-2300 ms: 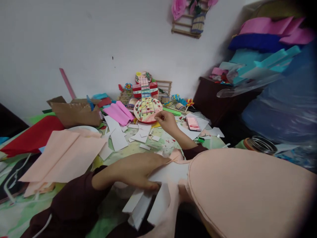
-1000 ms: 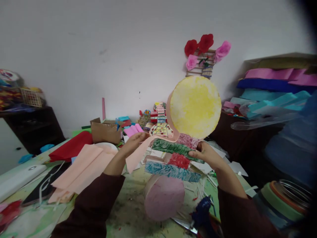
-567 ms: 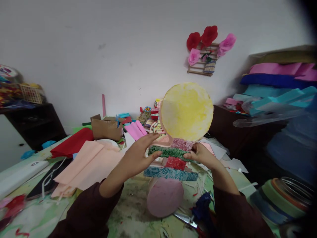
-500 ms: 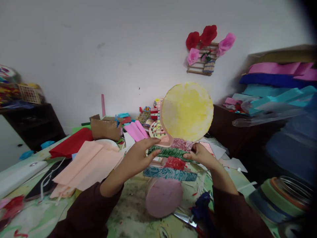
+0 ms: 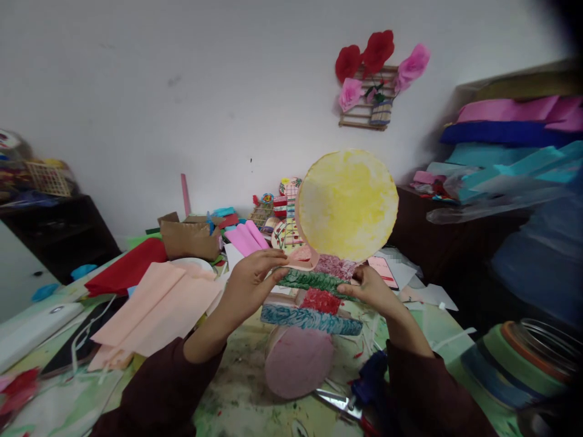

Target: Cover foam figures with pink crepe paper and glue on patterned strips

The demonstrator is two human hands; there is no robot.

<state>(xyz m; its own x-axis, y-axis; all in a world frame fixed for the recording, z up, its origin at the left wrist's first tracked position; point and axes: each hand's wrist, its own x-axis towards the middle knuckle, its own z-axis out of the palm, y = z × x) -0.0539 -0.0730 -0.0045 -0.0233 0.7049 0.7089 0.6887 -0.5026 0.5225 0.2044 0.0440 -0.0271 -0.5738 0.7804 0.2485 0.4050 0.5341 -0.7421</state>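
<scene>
A standing craft piece has a large yellow disc (image 5: 348, 205) on top. Under it comes a dark pink block (image 5: 334, 266), then a green textured strip (image 5: 314, 280), a red block (image 5: 321, 300), a blue textured strip (image 5: 312, 319) and a pink round base (image 5: 299, 362). My left hand (image 5: 255, 280) pinches the green strip's left end, thumb in front and fingers above. On the right end of the same strip, my right hand (image 5: 367, 286) is closed, its thumb against the front face.
Scissors (image 5: 339, 403) lie beside the pink base. Peach paper (image 5: 159, 306), red paper (image 5: 130, 265) and a cardboard box (image 5: 189, 237) sit at left. A striped jar (image 5: 514, 364) stands at right, and a phone (image 5: 382, 272) behind my right hand.
The view has shifted slightly. Both hands keep their hold on the green strip, and the yellow disc sits slightly farther right and looks a little larger.
</scene>
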